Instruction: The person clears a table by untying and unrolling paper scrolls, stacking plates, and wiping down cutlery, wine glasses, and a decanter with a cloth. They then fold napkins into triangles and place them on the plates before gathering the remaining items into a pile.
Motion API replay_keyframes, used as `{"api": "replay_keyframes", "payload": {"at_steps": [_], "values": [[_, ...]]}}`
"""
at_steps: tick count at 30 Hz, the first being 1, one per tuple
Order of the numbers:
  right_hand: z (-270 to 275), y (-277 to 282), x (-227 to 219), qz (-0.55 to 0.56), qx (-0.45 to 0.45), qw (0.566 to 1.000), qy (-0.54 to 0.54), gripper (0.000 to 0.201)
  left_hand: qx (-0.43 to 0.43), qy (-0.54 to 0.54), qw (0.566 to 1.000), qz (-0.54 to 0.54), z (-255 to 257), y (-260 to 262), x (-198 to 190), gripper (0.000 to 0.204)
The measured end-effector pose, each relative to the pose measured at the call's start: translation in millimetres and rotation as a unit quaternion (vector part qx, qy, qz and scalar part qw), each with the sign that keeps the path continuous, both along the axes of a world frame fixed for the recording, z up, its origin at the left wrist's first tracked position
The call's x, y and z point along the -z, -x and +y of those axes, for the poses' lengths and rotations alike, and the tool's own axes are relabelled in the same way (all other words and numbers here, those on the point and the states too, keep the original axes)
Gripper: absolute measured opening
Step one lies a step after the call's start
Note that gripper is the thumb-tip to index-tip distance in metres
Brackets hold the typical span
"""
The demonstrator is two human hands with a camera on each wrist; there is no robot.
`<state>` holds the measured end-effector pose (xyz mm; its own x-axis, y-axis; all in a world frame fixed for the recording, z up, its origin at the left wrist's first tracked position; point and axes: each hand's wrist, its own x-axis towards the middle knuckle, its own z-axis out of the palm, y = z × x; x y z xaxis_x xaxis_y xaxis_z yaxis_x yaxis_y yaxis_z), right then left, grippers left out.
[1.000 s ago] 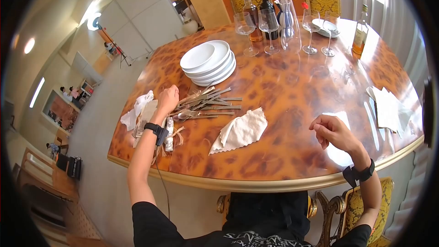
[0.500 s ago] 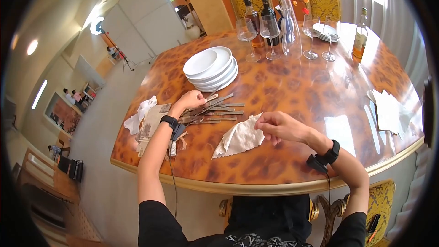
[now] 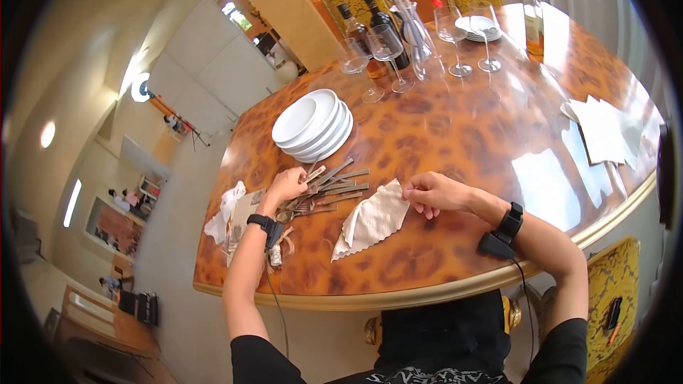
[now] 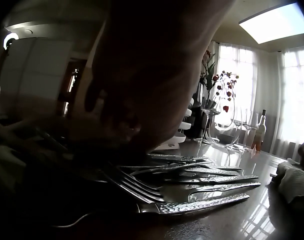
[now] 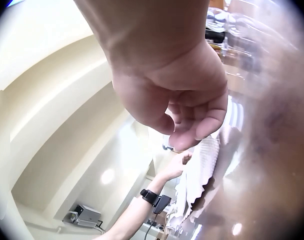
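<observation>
In the head view my left hand reaches over a loose pile of cutlery, its fingertips down at the handles. The left wrist view shows that hand dark above forks and patterned handles; I cannot tell whether its fingers grip one. My right hand is at the right edge of a cream cloth napkin with a zigzag border. Its fingers are loosely bent, and the right wrist view shows a gap between thumb and fingers, with the napkin just beyond the fingertips.
White plates are stacked behind the cutlery. A printed sheet and crumpled white cloth lie at the left. Wine glasses, bottles and a flower vase stand at the back. Folded white napkins lie at the right.
My left hand has moved right from the printed sheet to the cutlery. The right hand has come left to the napkin's edge. The head view has tilted.
</observation>
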<state>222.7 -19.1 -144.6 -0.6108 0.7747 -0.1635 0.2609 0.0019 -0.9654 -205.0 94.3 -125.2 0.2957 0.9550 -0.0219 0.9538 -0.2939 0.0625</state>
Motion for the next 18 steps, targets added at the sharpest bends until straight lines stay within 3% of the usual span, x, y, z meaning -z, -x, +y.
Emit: {"api": "replay_keyframes", "payload": {"at_steps": [4, 7, 10, 18], "values": [[17, -7, 22, 0.031, 0.012, 0.999, 0.040, 0.026, -0.001, 0.021, 0.999, -0.027, 10, 18, 9, 0.030], [24, -11, 27, 0.073, 0.024, 0.994, 0.078, 0.026, 0.002, 0.099, 0.995, -0.024, 19, 29, 5, 0.028], [21, -14, 19, 0.065, 0.022, 0.994, 0.082, 0.026, -0.061, 0.201, 0.971, -0.113, 27, 33, -5, 0.023], [19, -14, 17, 0.060, 0.013, 0.996, 0.069, 0.027, -0.001, 0.216, 0.973, -0.085, 30, 34, -7, 0.024]]}}
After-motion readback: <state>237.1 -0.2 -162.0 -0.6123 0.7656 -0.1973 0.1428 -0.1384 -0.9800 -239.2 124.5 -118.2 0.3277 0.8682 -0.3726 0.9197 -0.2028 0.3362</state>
